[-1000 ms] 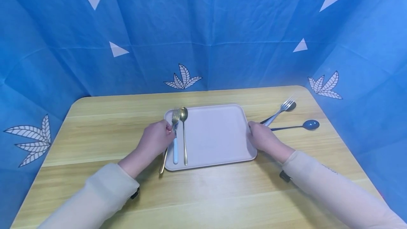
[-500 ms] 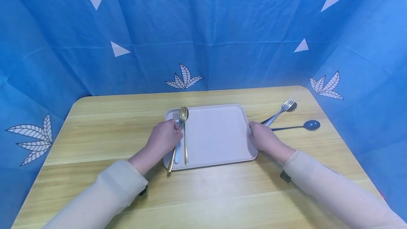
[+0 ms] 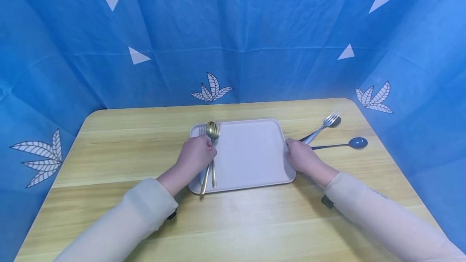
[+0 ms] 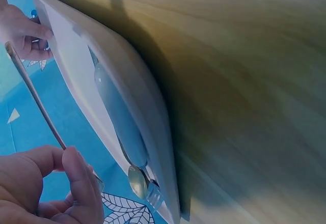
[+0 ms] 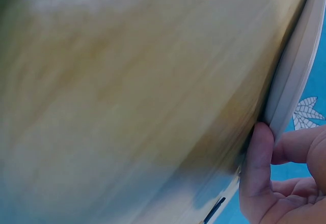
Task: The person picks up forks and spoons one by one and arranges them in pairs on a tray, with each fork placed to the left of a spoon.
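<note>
My left hand (image 3: 196,153) pinches a gold fork (image 3: 205,181) above the left part of a pale pinkish tray (image 3: 251,153). In the left wrist view the fork's handle (image 4: 38,99) slants up from the fingers, apart from the tray. A gold spoon (image 3: 214,177) lies lengthwise on the tray, partly behind the held fork. Left of it on the tray is a fork with a light-blue handle (image 4: 119,117), mostly covered by the hand in the head view. My right hand (image 3: 303,157) grips the tray's right edge, thumb and finger on the rim (image 5: 285,96).
Right of the tray, a silver fork (image 3: 324,126) with a bluish handle crosses a dark spoon (image 3: 335,122). Another dark long-handled spoon (image 3: 356,143) lies nearer. A blue curtain (image 3: 233,31) hangs around the wooden table (image 3: 255,221).
My left hand has carried the gold fork rightward, from the tray's left edge to over the gold spoon. My right hand stays on the tray's edge.
</note>
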Demonstrator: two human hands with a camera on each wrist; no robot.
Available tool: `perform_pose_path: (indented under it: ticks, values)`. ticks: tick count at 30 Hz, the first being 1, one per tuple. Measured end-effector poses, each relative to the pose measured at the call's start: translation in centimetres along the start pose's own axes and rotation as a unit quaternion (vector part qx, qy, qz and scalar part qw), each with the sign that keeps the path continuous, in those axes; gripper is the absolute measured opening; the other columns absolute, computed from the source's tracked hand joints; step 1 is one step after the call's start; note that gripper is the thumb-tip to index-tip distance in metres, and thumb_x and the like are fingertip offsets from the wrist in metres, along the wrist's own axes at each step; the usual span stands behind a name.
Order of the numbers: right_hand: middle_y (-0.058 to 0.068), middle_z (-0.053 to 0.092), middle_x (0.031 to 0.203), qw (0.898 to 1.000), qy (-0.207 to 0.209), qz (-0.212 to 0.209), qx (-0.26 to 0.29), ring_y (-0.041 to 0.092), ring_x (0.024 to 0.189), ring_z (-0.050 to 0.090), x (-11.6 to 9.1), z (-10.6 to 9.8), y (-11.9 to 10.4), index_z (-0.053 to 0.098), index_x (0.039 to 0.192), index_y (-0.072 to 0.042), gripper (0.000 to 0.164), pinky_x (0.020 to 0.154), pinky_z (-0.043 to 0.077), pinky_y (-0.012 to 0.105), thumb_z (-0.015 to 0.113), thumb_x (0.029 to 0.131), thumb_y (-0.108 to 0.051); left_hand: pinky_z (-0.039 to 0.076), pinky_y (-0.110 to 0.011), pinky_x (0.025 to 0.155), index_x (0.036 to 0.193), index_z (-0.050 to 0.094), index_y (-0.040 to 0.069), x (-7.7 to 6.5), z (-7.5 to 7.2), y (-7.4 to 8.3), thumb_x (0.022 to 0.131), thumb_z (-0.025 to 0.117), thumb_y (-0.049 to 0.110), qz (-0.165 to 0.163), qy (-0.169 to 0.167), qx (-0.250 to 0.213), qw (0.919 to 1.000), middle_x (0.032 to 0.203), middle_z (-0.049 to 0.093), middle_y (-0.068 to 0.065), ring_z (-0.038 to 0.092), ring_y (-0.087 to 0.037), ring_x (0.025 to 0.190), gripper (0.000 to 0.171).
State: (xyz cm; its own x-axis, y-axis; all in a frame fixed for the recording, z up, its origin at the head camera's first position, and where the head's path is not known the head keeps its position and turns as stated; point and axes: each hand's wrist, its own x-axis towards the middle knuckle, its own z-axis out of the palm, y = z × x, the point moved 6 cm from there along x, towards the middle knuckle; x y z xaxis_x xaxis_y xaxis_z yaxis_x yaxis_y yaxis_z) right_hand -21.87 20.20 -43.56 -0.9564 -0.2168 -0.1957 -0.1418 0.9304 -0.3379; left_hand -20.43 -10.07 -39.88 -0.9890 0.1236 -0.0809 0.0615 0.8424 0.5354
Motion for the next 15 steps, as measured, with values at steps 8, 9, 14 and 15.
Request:
perform_pose_path:
  ticks: [8,9,14,15]
  values:
    - [0.011,0.062,0.079,1.0,0.002,0.0,0.001,0.029,0.076,0.062,-0.1,-0.1,-0.1,0.06,0.094,-0.001,0.007,0.072,0.053,0.046,0.055,0.096,-0.005,0.037,-0.029,0.052,0.064,0.051,0.013,0.3,0.6,0.8,0.086,0.058,0.007,-0.019,-0.011,-0.031,0.9993,0.055,0.039,0.004,0.043,-0.014,0.054,0.024]
    - [0.011,0.062,0.079,1.0,0.003,0.0,0.0,0.029,0.076,0.062,-0.1,-0.1,-0.1,0.06,0.094,-0.001,0.007,0.072,0.053,0.046,0.055,0.096,-0.005,0.035,-0.028,0.051,0.062,0.048,0.014,0.3,0.7,0.9,0.086,0.057,0.007,-0.021,-0.011,-0.036,0.9991,0.054,0.037,0.005,0.041,-0.013,0.053,0.026]
    - [0.011,0.062,0.078,1.0,0.005,-0.001,0.001,0.029,0.076,0.062,-0.2,-0.2,-0.2,0.061,0.093,-0.002,0.008,0.073,0.054,0.046,0.055,0.096,-0.006,0.031,-0.028,0.049,0.057,0.039,0.016,0.5,1.2,1.1,0.086,0.057,0.006,-0.024,-0.01,-0.046,0.9986,0.051,0.03,0.006,0.036,-0.012,0.049,0.035]
    - [0.011,0.062,0.078,1.0,0.005,-0.001,0.001,0.029,0.076,0.062,-0.2,-0.2,-0.2,0.06,0.093,-0.002,0.008,0.073,0.053,0.046,0.055,0.096,-0.006,0.031,-0.028,0.048,0.056,0.038,0.016,0.5,1.2,1.2,0.086,0.057,0.006,-0.024,-0.01,-0.046,0.9986,0.05,0.03,0.006,0.036,-0.012,0.049,0.036]
